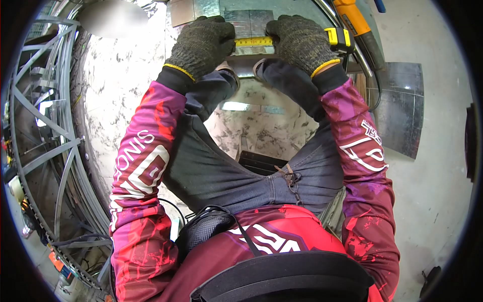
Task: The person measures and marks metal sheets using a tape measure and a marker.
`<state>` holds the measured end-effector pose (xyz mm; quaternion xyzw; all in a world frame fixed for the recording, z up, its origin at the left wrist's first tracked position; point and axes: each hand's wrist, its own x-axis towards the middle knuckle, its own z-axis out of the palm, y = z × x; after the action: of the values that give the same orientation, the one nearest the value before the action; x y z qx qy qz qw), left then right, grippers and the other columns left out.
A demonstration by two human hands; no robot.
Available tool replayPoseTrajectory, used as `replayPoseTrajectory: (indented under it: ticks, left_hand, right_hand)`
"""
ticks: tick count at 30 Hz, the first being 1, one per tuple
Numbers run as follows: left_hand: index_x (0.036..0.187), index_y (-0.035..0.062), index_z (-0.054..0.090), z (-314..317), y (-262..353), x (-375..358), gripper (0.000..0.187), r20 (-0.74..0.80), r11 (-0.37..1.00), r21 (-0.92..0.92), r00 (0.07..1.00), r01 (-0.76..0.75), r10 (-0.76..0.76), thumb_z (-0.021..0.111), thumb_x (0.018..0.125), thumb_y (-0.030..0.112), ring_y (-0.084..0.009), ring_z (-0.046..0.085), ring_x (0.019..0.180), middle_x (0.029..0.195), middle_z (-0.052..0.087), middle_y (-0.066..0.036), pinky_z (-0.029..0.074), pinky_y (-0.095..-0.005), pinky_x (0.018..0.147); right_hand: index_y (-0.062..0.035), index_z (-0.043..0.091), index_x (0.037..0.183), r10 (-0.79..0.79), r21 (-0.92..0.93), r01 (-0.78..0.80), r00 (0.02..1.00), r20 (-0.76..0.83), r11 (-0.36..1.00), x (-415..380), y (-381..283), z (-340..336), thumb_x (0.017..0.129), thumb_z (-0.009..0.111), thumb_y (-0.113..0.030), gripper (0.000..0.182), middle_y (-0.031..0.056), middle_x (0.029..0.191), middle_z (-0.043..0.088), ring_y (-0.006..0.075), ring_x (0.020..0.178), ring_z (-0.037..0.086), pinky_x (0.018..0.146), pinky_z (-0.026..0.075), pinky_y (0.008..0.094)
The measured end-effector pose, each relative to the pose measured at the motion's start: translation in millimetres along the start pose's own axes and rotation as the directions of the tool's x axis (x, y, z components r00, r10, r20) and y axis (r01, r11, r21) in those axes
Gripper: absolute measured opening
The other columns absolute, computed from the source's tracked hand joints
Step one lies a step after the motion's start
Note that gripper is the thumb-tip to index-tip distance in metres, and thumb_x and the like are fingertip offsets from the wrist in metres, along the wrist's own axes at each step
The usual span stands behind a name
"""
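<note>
From the head camera, looking straight down, the person sat over a large sheet of mottled galvanised metal [121, 85] with knees drawn up, both arms in pink and purple sleeves reaching forward. The left hand [201, 45], in a dark knitted glove with a yellow cuff edge, lay palm down with fingers curled over one end of a yellow tape measure [254, 42], pressing it flat. The right hand [301, 44], gloved the same way, was closed over the other end, where the yellow tape case [338, 36] showed just beside its knuckles. The tape ran straight between the two hands, across a small grey metal piece [251, 22] lying on the sheet just beyond the knees. An orange-handled tool [354, 20] lay near the right hand, at the top edge. Further right, a separate bent piece of sheet metal [402, 108] rested on the pale floor [432, 191]. On the left stood a stack of curved grey metal frames [45, 131].
</note>
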<state>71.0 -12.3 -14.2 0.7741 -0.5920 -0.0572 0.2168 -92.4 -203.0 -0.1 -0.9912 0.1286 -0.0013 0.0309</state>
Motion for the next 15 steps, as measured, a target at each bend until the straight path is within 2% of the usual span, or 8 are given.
replayPoseTrajectory:
  ticks: [5,13,14,15]
  left_hand:
    - [0.097,0.0059,0.072,0,-2,1,0.017,0.025,0.998,-0.058,1.0,0.01,-0.009,0.072,0.091,0.022,-0.0372,0.065,0.093,0.094,0.066,-0.013,0.053,-0.0475,0.084]
    - [0.092,0.0059,0.071,1,-4,2,0.015,0.031,0.998,-0.055,1.0,0.004,-0.003,0.072,0.087,0.02,-0.0381,0.064,0.092,0.092,0.067,-0.014,0.052,-0.0485,0.084]
    - [0.09,0.0074,0.072,0,-3,3,0.013,0.043,1.0,-0.022,0.999,-0.001,0.002,0.072,0.086,0.02,-0.0379,0.064,0.093,0.092,0.067,-0.013,0.051,-0.0486,0.085]
    - [0.089,0.0086,0.071,-2,-1,4,0.012,0.034,1.0,-0.021,0.999,-0.008,0.008,0.073,0.085,0.02,-0.0373,0.064,0.093,0.092,0.067,-0.013,0.051,-0.0484,0.085]
  right_hand:
    - [-0.0178,0.075,0.113,-0.008,0.022,0.009,0.999,-0.046,1.0,0,2,4,0.092,0.068,-0.025,0.024,0.0111,0.104,0.072,0.035,0.103,0.07,0.09,0.055,0.0511]
    - [-0.0144,0.075,0.109,0.023,0.051,-0.023,1.0,-0.002,0.998,1,-2,-5,0.093,0.067,-0.024,0.02,0.0128,0.103,0.072,0.0365,0.102,0.069,0.09,0.055,0.0509]
    - [-0.0136,0.075,0.107,0.034,0.056,-0.035,0.999,0.008,0.998,0,-3,-8,0.092,0.068,-0.023,0.02,0.013,0.104,0.072,0.0366,0.103,0.069,0.091,0.055,0.0503]
    - [-0.0154,0.074,0.115,0.032,0.027,-0.035,0.995,0.094,0.999,2,-3,-16,0.09,0.068,-0.024,0.027,0.0127,0.115,0.073,0.0337,0.111,0.071,0.096,0.056,0.0495]
